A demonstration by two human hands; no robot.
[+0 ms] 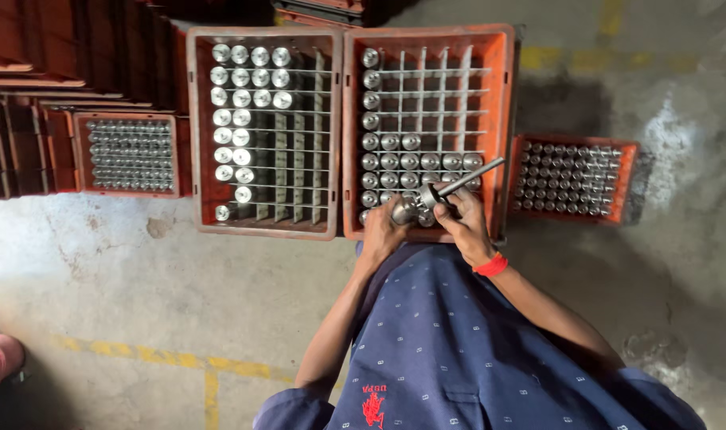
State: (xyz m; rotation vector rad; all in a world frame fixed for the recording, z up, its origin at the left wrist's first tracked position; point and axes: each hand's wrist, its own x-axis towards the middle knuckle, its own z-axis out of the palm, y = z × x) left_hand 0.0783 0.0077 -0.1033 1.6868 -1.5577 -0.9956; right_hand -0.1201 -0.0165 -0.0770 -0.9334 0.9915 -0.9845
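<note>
Two hands meet over the right orange plastic crate (427,36): my left hand (381,231) is wrapped around a shiny cylindrical metal part (403,210), and my right hand (462,223) grips a slim steel rod tool (462,185) against it. I'd keep the rod square to the part. Smooth, bright cylinders (419,162) stand in the wire grid (431,95).

Two small side crates (129,153) w/ cylinders

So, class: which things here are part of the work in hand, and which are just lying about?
In use:
left hand, holding a metal cylinder
right hand, holding a rod tool
right crate

Lying about:
left crate
small side crates
stacked crates
</note>
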